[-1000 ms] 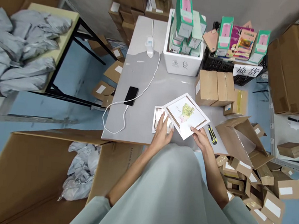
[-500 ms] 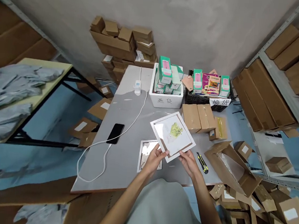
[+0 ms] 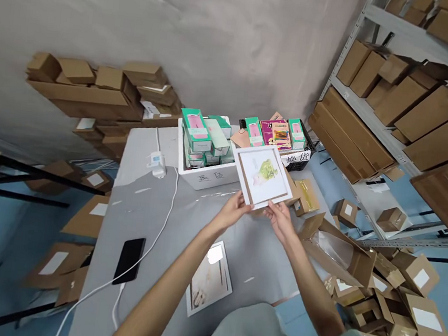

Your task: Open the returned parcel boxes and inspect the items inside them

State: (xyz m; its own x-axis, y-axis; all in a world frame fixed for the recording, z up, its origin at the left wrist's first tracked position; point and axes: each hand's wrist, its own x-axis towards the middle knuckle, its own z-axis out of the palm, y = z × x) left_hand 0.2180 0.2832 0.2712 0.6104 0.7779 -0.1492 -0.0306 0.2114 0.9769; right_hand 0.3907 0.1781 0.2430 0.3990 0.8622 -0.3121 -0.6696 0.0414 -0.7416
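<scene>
A white-framed picture with a green and pink print (image 3: 265, 174) is held up over the table, in front of the bins. My left hand (image 3: 232, 211) pinches its lower left corner, thumb on the front. At the lower right edge, my right hand (image 3: 281, 220) grips the same frame between thumb and fingers. A second white frame (image 3: 211, 280) lies flat on the grey table (image 3: 178, 227), below and left of the hands, partly behind my left forearm. Its surface reflects light.
White bin (image 3: 207, 179) of green boxes, black crate (image 3: 301, 162) and small cartons (image 3: 306, 194) stand at the back. A phone (image 3: 129, 260) with a white cable lies left. An open carton (image 3: 335, 247) sits right, near shelves (image 3: 375, 116) and piled boxes (image 3: 418, 313).
Both hands have lifted the picture frame forward, toward the bins. The view has shifted right, and the second frame on the table is now more exposed. The yellow cutter is no longer visible.
</scene>
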